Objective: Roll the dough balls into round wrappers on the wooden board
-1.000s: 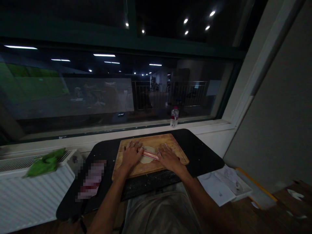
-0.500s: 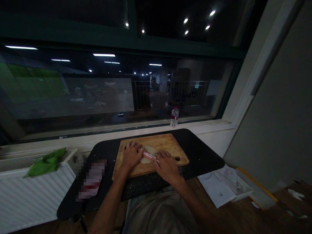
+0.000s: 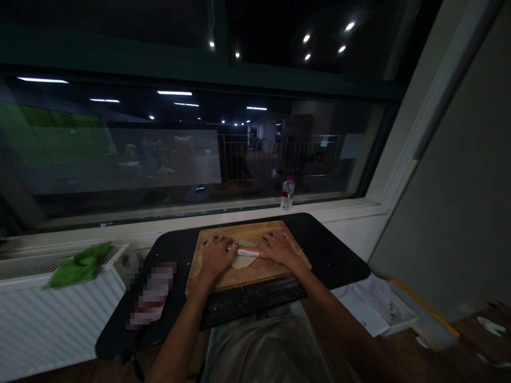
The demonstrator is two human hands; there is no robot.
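A flat, pale round of dough (image 3: 244, 261) lies on the wooden cutting board (image 3: 239, 280). Across it runs a slim rolling pin (image 3: 248, 252) with red and white markings. My left hand (image 3: 217, 252) covers the pin's left end, its fingers bent over toward the back of the board. On the right end rests my right hand (image 3: 278, 248), palm down, with fingers reaching forward over the pin. Only the pin's middle shows between the hands, and the dough is partly hidden beneath it.
The board sits on a black table (image 3: 335, 260) dusted with white specks. A blurred packet (image 3: 154, 295) lies at the table's left. A bottle (image 3: 287, 192) stands by the window, a green cloth (image 3: 80, 266) on the radiator (image 3: 56, 324). An open white box (image 3: 375, 308) is low on the right.
The rolling pin has turned from slanting to nearly level across the dough. My right hand has moved forward and up the board; my left hand has shifted slightly.
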